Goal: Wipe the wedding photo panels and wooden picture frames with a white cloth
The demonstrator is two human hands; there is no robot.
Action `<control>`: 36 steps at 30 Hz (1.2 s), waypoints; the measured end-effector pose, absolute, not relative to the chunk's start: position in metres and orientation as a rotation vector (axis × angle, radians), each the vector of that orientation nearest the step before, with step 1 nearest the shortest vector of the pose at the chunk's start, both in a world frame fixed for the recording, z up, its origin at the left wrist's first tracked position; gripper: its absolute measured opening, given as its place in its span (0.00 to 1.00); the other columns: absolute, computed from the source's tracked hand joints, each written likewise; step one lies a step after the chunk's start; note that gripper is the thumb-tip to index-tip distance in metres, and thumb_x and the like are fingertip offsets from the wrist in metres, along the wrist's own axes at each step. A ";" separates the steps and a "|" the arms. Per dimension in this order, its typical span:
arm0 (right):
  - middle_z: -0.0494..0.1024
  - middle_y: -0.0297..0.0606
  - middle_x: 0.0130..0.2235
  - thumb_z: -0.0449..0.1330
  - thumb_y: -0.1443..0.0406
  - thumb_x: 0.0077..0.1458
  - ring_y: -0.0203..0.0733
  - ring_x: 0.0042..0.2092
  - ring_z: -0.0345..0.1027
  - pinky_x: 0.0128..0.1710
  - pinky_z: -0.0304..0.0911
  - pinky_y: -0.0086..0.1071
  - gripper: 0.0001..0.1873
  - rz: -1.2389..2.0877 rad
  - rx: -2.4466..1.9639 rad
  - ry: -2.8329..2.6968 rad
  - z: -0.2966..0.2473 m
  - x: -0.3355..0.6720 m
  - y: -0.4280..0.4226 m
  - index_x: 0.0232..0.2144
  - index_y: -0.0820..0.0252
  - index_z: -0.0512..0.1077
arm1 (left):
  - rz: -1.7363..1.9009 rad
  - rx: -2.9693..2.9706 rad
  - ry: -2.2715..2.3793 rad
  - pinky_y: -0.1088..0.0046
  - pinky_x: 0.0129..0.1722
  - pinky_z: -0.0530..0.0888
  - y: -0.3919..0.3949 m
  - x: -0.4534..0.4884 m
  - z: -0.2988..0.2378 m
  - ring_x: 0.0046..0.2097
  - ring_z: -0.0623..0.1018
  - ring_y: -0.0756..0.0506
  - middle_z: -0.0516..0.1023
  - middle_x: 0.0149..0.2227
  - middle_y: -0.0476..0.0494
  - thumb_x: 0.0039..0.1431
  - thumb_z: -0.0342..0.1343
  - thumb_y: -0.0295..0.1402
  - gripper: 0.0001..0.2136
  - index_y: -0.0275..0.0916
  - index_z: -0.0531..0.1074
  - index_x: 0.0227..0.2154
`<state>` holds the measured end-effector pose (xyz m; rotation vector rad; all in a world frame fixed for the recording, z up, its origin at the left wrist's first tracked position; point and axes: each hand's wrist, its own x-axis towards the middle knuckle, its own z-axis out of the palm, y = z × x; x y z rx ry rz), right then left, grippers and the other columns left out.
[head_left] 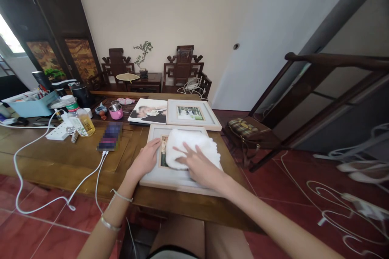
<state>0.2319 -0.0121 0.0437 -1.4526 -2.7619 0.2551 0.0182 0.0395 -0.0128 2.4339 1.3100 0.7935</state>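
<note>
On a wooden table [75, 158], by the near edge: a picture frame [176, 178], partly under a white cloth [182, 135]. Wide-spread right hand [197, 166] on the cloth; loose, empty left hand [147, 160] on the frame's left side. Risk of the frame skidding off if dragged hard.

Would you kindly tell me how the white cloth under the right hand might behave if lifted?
The white cloth would probably droop, since its wavy edge looks soft. Its fluffy surface suggests it is light for its bulk. Spread over the picture frame, it seems unlikely to roll.
</note>
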 end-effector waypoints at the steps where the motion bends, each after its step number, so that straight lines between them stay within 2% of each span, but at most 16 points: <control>1: 0.49 0.38 0.64 0.47 0.82 0.38 0.59 0.64 0.32 0.56 0.39 0.63 0.39 0.151 -1.502 -2.737 0.040 0.230 0.002 0.54 0.56 0.65 | 0.810 2.430 1.296 0.59 0.59 0.60 0.040 0.018 -0.013 0.60 0.62 0.45 0.63 0.59 0.40 0.57 0.40 0.21 0.22 0.38 0.62 0.55; 3: 0.44 0.38 0.65 0.48 0.82 0.42 0.64 0.64 0.31 0.54 0.40 0.67 0.37 -0.007 -1.576 -2.688 0.036 0.222 0.026 0.54 0.57 0.63 | 0.844 2.406 1.274 0.59 0.59 0.61 0.040 0.019 -0.011 0.59 0.63 0.45 0.64 0.58 0.39 0.60 0.40 0.25 0.19 0.37 0.63 0.54; 6: 0.43 0.37 0.65 0.49 0.81 0.46 0.68 0.63 0.29 0.51 0.40 0.70 0.33 -0.067 -1.604 -2.701 0.037 0.203 0.043 0.54 0.56 0.65 | 0.948 2.333 1.271 0.60 0.60 0.60 0.037 0.022 -0.002 0.59 0.64 0.44 0.65 0.57 0.36 0.63 0.39 0.32 0.18 0.34 0.63 0.53; 12: 0.42 0.38 0.65 0.48 0.82 0.42 0.68 0.63 0.32 0.51 0.45 0.70 0.37 0.192 -1.283 -2.951 0.055 0.179 0.008 0.55 0.57 0.63 | 1.132 2.094 1.338 0.63 0.60 0.59 0.028 0.025 0.011 0.59 0.64 0.45 0.64 0.57 0.36 0.65 0.35 0.39 0.22 0.33 0.59 0.55; 16: 0.40 0.35 0.66 0.53 0.81 0.38 0.70 0.63 0.30 0.52 0.42 0.70 0.37 0.361 -1.128 -3.088 0.066 0.189 -0.027 0.52 0.55 0.67 | 1.112 2.121 1.343 0.63 0.60 0.58 0.027 0.025 0.009 0.60 0.63 0.45 0.64 0.58 0.36 0.65 0.36 0.39 0.22 0.34 0.59 0.55; 19: 0.45 0.34 0.65 0.51 0.82 0.39 0.65 0.63 0.30 0.55 0.39 0.65 0.36 0.418 -1.178 -3.069 0.074 0.208 -0.040 0.50 0.55 0.69 | 1.009 2.232 1.345 0.62 0.60 0.59 0.030 0.025 0.003 0.59 0.64 0.43 0.65 0.57 0.34 0.64 0.40 0.37 0.20 0.33 0.60 0.55; 23: 0.55 0.34 0.62 0.46 0.85 0.38 0.59 0.63 0.36 0.57 0.42 0.60 0.36 0.507 -1.386 -3.026 0.084 0.244 -0.042 0.46 0.55 0.72 | 0.945 2.357 1.314 0.59 0.60 0.59 0.035 0.022 -0.007 0.60 0.62 0.43 0.63 0.58 0.36 0.62 0.41 0.30 0.17 0.35 0.63 0.52; 25: 0.62 0.38 0.59 0.44 0.85 0.36 0.56 0.63 0.40 0.58 0.44 0.56 0.36 0.500 -1.528 -2.986 0.088 0.263 -0.038 0.44 0.57 0.73 | 0.914 2.395 1.291 0.59 0.59 0.60 0.036 0.020 -0.011 0.60 0.62 0.43 0.63 0.58 0.37 0.60 0.41 0.25 0.18 0.36 0.63 0.52; 28: 0.71 0.48 0.51 0.43 0.85 0.38 0.54 0.60 0.52 0.55 0.54 0.48 0.35 0.306 -1.684 -2.810 0.093 0.283 -0.020 0.46 0.62 0.71 | 0.919 2.405 1.270 0.58 0.59 0.61 0.038 0.017 -0.014 0.60 0.62 0.45 0.63 0.58 0.39 0.52 0.40 0.16 0.25 0.38 0.64 0.52; 30: 0.72 0.54 0.48 0.43 0.84 0.42 0.56 0.57 0.57 0.52 0.57 0.48 0.32 0.014 -1.755 -2.602 0.095 0.283 -0.001 0.49 0.67 0.67 | 0.943 2.401 1.235 0.59 0.59 0.61 0.038 0.016 -0.014 0.60 0.63 0.45 0.65 0.57 0.41 0.48 0.39 0.13 0.27 0.39 0.67 0.48; 31: 0.71 0.57 0.49 0.43 0.84 0.43 0.58 0.58 0.56 0.52 0.55 0.51 0.31 -0.141 -1.762 -2.501 0.096 0.279 0.010 0.50 0.69 0.66 | 0.950 2.402 1.210 0.59 0.59 0.61 0.038 0.016 -0.013 0.60 0.63 0.45 0.66 0.56 0.41 0.46 0.39 0.12 0.27 0.39 0.68 0.46; 33: 0.65 0.59 0.55 0.45 0.84 0.43 0.60 0.61 0.47 0.55 0.48 0.55 0.30 -0.355 -1.682 -2.415 0.094 0.262 0.032 0.50 0.71 0.65 | 0.948 2.409 1.167 0.60 0.59 0.61 0.038 0.016 -0.012 0.60 0.63 0.46 0.67 0.55 0.42 0.45 0.39 0.11 0.26 0.39 0.70 0.42; 36: 0.57 0.53 0.60 0.51 0.81 0.46 0.54 0.64 0.36 0.60 0.36 0.53 0.26 -0.370 -1.337 -2.601 0.083 0.225 0.058 0.49 0.68 0.66 | 0.935 2.420 1.159 0.61 0.58 0.61 0.038 0.017 -0.009 0.59 0.64 0.45 0.69 0.53 0.41 0.44 0.39 0.11 0.26 0.38 0.70 0.42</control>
